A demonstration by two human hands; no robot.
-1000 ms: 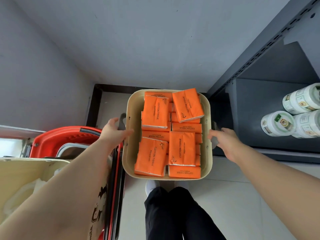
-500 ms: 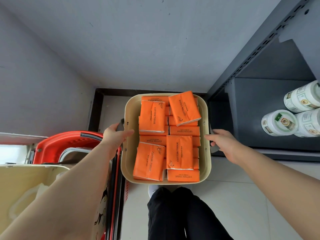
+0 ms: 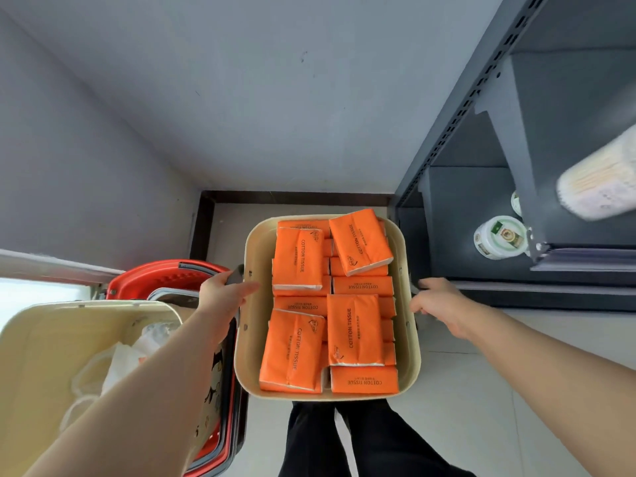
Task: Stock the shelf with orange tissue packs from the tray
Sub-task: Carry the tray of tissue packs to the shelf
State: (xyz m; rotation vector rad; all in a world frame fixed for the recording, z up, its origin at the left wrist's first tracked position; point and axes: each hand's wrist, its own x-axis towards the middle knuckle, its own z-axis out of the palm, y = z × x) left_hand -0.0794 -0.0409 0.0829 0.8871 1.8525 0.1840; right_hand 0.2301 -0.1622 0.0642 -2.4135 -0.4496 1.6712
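A cream tray (image 3: 253, 270) is held level in front of me above my legs, filled with several orange tissue packs (image 3: 354, 330) labelled COTTON TISSUE, stacked in layers. My left hand (image 3: 223, 294) grips the dark handle on the tray's left side, thumb over the rim. My right hand (image 3: 438, 304) grips the handle on the right side; its fingers curl under and are partly hidden. The dark grey shelf (image 3: 481, 215) stands to the right, its lower bay open next to the tray.
White round containers (image 3: 500, 237) lie on the lower shelf, and a blurred pale pack (image 3: 599, 184) sits on the shelf above. A red basket (image 3: 165, 278) and a second cream tray (image 3: 44, 346) with white bags stand at the left. Grey walls meet ahead.
The tray has stayed in both hands while my view tilted, so tray and shelf sit lower in frame. An upper shelf board with a pale pack has come into sight at the right.
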